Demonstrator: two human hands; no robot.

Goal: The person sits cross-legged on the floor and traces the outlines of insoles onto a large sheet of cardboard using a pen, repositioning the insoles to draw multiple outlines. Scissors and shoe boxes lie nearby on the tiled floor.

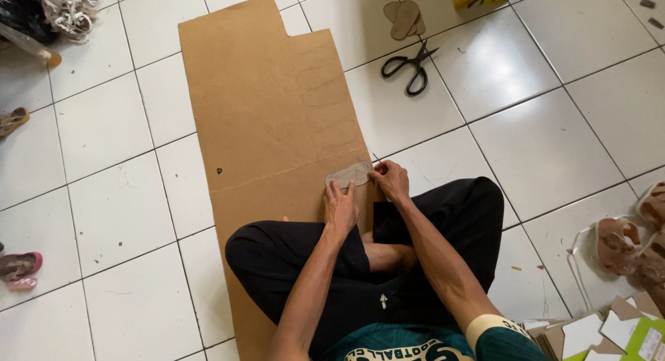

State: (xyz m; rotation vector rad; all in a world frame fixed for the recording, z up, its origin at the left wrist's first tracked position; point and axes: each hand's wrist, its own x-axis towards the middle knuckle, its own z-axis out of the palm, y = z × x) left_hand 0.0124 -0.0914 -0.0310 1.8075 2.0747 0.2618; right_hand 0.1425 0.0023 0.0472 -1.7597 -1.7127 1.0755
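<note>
At frame centre, a sole template (348, 174) is pinned flat on the cardboard (263, 111) by the left hand (340, 207), fingers spread; the right hand (390, 180) pinches something (probably a pen) at its edge.

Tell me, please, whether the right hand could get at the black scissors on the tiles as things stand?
Probably yes, with a stretch. The right hand is at the sole-shaped template on the cardboard sheet; only bare floor tiles lie between it and the scissors, which sit well ahead.
</note>
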